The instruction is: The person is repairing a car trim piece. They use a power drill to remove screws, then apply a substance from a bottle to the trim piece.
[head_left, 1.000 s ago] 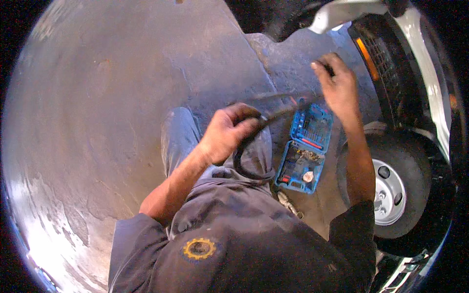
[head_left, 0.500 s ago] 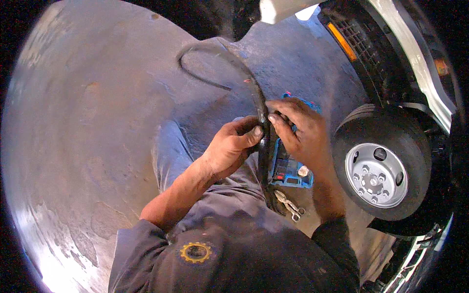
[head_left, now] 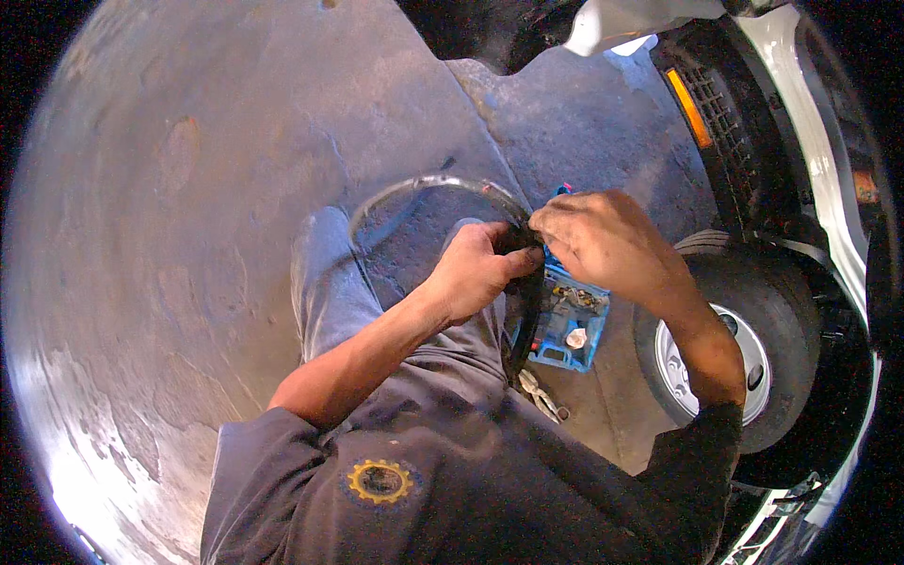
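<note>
A long black cable or hose (head_left: 530,325) runs up from my lap, passes through my hands and bends over to the left in a loop; whether it is a single tube or a wrapped bundle, I cannot tell. My left hand (head_left: 476,273) is closed round it, thumb on top. Just to the right, my right hand (head_left: 607,240) is pinched with its fingertips against the cable's side. What sits between those fingertips is too small to make out. Beneath the hands lies a blue tool case (head_left: 570,353) with small dark parts and a pale lump inside.
Scissor-like metal snips (head_left: 541,394) lie on the floor beside my leg, close to the case. To the right stands a vehicle with a wheel (head_left: 786,377), an orange side reflector (head_left: 689,108) and a white body edge (head_left: 819,141). Grey concrete floor (head_left: 188,217) spreads to the left.
My right hand has lifted and turned, its elbow moving outward to the right. Both hands have shifted slightly right, and the cable's loop has swung lower and nearer to me.
</note>
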Available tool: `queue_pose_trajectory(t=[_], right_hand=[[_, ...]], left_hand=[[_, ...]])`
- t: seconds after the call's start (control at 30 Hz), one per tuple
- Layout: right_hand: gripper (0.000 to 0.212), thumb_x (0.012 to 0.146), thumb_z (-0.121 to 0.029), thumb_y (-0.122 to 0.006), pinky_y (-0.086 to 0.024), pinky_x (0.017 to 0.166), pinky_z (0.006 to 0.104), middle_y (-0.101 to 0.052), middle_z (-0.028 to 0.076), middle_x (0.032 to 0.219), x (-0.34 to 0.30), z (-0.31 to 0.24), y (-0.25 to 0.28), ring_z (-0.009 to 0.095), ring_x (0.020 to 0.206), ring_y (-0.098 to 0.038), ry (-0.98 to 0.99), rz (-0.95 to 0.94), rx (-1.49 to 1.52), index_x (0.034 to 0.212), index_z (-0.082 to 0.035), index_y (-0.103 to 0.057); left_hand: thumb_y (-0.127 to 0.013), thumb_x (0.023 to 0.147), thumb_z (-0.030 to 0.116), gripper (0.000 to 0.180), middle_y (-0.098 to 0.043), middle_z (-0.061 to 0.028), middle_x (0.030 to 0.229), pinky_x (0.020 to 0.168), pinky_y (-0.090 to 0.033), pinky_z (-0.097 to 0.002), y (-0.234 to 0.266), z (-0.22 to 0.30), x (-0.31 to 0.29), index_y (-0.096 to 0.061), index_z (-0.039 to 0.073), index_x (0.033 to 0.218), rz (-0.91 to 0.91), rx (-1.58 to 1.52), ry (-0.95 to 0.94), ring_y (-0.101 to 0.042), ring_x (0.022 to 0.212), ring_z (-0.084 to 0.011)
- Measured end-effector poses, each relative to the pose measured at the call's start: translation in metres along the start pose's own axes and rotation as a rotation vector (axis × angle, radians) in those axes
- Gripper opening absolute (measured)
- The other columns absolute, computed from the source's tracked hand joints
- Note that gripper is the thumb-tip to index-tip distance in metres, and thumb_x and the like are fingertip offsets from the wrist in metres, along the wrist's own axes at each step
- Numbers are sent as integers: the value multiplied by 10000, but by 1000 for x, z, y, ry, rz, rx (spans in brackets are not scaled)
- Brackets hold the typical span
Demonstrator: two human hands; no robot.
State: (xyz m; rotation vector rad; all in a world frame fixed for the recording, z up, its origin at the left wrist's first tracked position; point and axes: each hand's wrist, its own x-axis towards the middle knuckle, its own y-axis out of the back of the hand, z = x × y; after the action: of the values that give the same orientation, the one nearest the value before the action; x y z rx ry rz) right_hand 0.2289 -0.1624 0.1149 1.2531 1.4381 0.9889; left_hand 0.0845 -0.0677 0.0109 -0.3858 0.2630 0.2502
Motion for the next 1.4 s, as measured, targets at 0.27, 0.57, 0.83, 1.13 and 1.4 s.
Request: queue_pose_trajectory(t=[0.27, 0.57, 0.83, 1.13, 1.4], right_hand=[[132, 832, -121, -645, -507, 712, 419, -646, 145, 857, -14, 17, -15, 341, 789, -645, -16, 189, 60, 919, -22, -637], [136, 810, -109, -655, -493, 679, 449, -615, 158, 823, -14, 12, -21, 351, 770, -629, -63, 165, 77, 895, -34, -578], [164, 790, -92, -639, -498, 612, 443, -559, 133, 782, -10, 2, -53, 349, 717, -600, 35, 314, -55, 887, -46, -514], [121, 831, -66, -579, -503, 657, 472, -588, 171, 831, -16, 3, -54, 388, 771, -614, -34, 324, 191, 938, -19, -551], [258, 848, -18, -632, -543, 752, 362, -690, 157, 996, -10, 14, -58, 297, 893, -689, -31, 396, 369, 1104, -1, -642]], left_hand=[[-567, 961, 193, 269, -631, -21, 942, 718, -441, -264, -8, -29, 9, -585, 0, 1148, -74, -408, -77, -539, 811, -96], [-532, 951, 125, 218, -638, -64, 967, 762, -462, -290, -3, -6, -2, -567, -31, 1099, -35, -90, -145, -545, 858, -112], [-513, 936, 83, 183, -604, -95, 880, 777, -462, -317, 9, -12, -7, -548, -50, 1055, -70, 163, -191, -539, 859, -144], [-570, 950, 133, 203, -609, -5, 865, 639, -440, -257, 8, -12, 2, -579, -18, 1085, -70, -131, -88, -521, 738, -88], [-626, 926, 182, 225, -609, -15, 835, 595, -427, -252, 20, -27, 9, -597, 7, 1065, 30, -220, -146, -515, 674, -91]])
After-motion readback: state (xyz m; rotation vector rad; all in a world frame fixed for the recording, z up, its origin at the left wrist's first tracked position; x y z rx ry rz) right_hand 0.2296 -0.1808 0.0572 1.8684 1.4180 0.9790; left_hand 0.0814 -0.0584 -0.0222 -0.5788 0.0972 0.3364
